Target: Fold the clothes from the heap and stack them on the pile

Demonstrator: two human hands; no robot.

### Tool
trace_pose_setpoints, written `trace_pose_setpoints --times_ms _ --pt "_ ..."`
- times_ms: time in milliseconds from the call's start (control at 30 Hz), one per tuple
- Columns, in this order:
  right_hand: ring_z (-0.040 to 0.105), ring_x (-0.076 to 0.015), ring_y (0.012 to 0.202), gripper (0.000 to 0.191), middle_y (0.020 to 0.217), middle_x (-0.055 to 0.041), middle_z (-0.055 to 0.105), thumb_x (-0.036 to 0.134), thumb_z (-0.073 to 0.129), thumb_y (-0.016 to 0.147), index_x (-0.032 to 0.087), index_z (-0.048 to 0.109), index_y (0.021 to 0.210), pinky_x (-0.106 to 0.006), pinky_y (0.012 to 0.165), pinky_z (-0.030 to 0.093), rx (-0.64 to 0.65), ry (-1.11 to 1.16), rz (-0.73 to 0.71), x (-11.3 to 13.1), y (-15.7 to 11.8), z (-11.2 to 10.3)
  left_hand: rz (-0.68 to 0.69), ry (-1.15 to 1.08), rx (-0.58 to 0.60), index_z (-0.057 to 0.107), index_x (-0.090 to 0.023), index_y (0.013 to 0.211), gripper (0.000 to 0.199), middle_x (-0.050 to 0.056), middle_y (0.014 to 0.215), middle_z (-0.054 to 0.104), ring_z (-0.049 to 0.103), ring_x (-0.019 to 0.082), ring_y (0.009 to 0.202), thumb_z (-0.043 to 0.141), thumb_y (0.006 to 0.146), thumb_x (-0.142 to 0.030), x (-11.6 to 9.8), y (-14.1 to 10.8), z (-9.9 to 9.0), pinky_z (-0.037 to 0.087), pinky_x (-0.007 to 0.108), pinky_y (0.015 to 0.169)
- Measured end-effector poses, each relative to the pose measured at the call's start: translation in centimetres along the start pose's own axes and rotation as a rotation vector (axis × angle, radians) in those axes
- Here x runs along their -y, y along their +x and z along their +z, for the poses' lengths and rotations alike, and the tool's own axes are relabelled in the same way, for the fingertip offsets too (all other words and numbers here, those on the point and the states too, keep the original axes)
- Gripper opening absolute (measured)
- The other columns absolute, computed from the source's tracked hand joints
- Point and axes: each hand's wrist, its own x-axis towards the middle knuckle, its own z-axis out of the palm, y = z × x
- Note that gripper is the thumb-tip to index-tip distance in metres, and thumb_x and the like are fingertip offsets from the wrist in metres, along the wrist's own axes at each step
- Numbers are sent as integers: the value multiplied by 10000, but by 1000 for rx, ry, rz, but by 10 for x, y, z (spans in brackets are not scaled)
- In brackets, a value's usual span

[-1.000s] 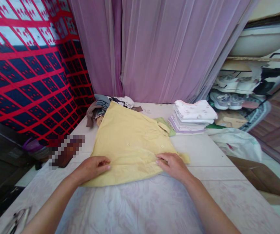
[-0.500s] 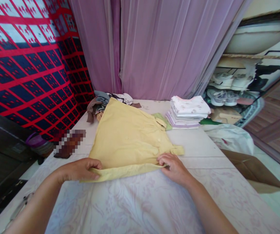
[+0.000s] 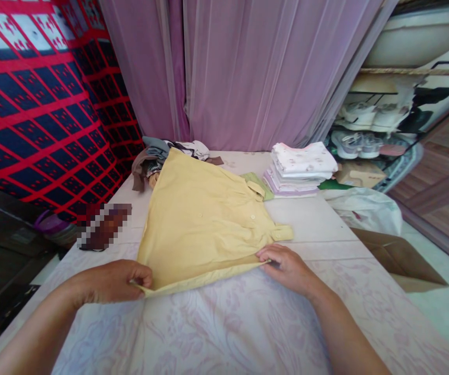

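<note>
A yellow dress (image 3: 197, 208) with small buttons and short straps lies spread on the bed, its straps toward the right and its wide end toward the left. My left hand (image 3: 121, 281) is closed on the near left corner of the cloth. At the near right, my right hand (image 3: 287, 268) pinches the same edge between thumb and fingers. Between the two hands this edge is drawn fairly straight and slightly lifted. Part of the dress's far side lies close against a heap of clothes.
A stack of folded white clothes (image 3: 302, 169) stands at the back right, beside a green cloth (image 3: 258, 182). Crumpled clothes (image 3: 150, 156) are heaped at the back left. Right of the bed (image 3: 224, 333) are a cardboard box (image 3: 396, 255) and a shoe rack with shoes (image 3: 357, 143).
My left hand has shifted left and slightly nearer, its fingers now curled round the corner. The near edge is pulled straighter. My right hand keeps its pinch. The view has shifted a little.
</note>
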Motion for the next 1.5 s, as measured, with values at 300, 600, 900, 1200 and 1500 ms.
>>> trace_pose_setpoints --times_ms 300,600,900,1200,1500 --pt "614 -177 734 262 779 -29 669 388 414 876 226 619 856 -269 648 429 -182 -120 195 -5 10 19 -20 -335 -400 541 -225 885 494 -20 777 580 546 168 733 565 661 -664 40 35 -17 418 244 625" --pt "639 -181 829 219 933 -30 701 345 483 837 232 632 952 -286 740 468 -442 -160 251 -9 18 44 -113 -176 -875 551 -208 1177 621 -39 678 529 556 153 643 488 719 -623 58 64 11 406 234 549" --pt "615 -177 854 186 931 -34 655 300 471 868 225 611 963 -282 734 472 -517 -274 184 -9 18 48 -261 407 -989 562 -204 1245 477 100 1186 599 627 251 950 419 855 -438 38 57 20 492 341 784" --pt "468 -215 1218 317 1253 -74 597 250 417 925 206 601 1179 -402 1044 332 -390 -381 -138 42 26 52 306 701 -736 426 -255 1386 516 43 1457 418 318 249 1362 305 948 -499 -15 91 67 195 481 1120" --pt "217 -197 1405 554 1516 -69 286 408 394 934 190 330 1439 -460 1153 180 198 -367 -201 58 37 76 209 704 -705 321 -308 1440 547 63 1531 264 228 255 1405 251 950 -541 -1 102 77 123 525 1116"
